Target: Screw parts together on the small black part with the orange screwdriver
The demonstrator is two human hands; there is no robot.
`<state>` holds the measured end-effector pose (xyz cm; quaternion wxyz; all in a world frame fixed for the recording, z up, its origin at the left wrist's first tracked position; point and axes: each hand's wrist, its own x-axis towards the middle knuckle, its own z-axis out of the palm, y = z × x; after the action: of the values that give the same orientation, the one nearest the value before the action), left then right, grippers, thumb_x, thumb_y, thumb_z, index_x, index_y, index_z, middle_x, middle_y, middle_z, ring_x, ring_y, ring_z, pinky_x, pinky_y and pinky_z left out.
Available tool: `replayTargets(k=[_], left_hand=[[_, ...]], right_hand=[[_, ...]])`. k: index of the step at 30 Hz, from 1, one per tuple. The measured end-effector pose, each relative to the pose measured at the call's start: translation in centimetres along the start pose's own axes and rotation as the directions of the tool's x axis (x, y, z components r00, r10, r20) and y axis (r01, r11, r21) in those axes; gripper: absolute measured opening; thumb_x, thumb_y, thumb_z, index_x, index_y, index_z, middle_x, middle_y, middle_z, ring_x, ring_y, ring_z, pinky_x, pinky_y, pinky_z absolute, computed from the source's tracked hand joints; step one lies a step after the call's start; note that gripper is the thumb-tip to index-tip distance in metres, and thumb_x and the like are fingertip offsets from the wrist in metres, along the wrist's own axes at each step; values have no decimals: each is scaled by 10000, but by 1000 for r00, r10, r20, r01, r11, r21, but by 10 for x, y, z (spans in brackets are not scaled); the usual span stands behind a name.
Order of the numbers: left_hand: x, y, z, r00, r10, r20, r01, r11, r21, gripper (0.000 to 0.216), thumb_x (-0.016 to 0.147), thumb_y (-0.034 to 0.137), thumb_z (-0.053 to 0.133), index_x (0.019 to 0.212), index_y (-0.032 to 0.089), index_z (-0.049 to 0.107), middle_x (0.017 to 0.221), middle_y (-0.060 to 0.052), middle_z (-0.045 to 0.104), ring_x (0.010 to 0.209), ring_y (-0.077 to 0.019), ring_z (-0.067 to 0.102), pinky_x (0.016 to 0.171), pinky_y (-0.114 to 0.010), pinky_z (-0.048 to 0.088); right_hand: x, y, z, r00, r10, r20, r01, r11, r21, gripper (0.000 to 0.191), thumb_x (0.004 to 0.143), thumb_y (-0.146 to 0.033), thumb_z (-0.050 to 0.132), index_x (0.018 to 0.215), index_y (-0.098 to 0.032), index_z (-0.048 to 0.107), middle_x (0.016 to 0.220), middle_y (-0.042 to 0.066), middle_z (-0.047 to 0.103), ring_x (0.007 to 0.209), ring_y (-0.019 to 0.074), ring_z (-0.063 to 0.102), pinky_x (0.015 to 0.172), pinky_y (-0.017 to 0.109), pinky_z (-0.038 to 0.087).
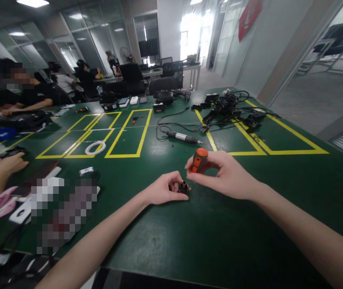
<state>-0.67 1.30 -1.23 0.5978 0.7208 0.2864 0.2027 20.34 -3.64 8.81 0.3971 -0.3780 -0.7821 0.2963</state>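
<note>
My left hand (167, 188) is low over the green table, its thumb and fingers closed around a small black part (183, 187) with a round, metallic-looking top. Just to the right and slightly higher, my right hand (224, 174) pinches a short screwdriver (199, 159) by its orange and grey handle. The handle leans a little, and its shaft cannot be made out. A small gap separates the two hands. Beyond them lies a pen-shaped electric screwdriver (183, 137), grey and black with a cable, its bit pointing right.
Tangled black cables (225, 106) pile up at the far right of the green table (159, 241). A white tape roll (96, 147) lies among yellow-taped rectangles. At left, a co-worker's hand (11, 164) is near a pink cloth (1, 200) and a blurred-out object (69, 216).
</note>
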Motion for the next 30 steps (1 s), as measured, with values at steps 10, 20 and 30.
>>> replayTargets(k=[10, 20, 30], left_hand=[[0, 4, 0, 1000, 6, 9, -7, 1000, 12, 430, 719, 372, 860, 990, 123, 636, 909, -45, 703, 642, -79, 511, 601, -225, 415], [-1, 6, -1, 1000, 7, 21, -8, 999, 34, 396, 726, 339, 850, 994, 110, 670, 777, 18, 600, 630, -79, 496, 582, -215, 399], [-3, 6, 0, 1000, -19, 3, 19, 998, 59, 392, 717, 351, 851, 975, 110, 681, 689, 38, 576, 603, -82, 511, 578, -207, 402]], right_hand=[[0, 3, 3, 1000, 0, 1, 0, 1000, 11, 141, 893, -310, 670, 855, -176, 688, 808, 43, 738, 689, 176, 698, 633, 270, 584], [-1, 7, 6, 996, 84, 42, -87, 994, 69, 178, 938, -330, 581, 992, -169, 634, 831, 41, 676, 672, 173, 667, 627, 300, 558], [0, 11, 8, 989, 137, 56, -143, 982, 127, 178, 934, -328, 548, 1017, -178, 594, 845, 43, 641, 680, 179, 646, 629, 323, 555]])
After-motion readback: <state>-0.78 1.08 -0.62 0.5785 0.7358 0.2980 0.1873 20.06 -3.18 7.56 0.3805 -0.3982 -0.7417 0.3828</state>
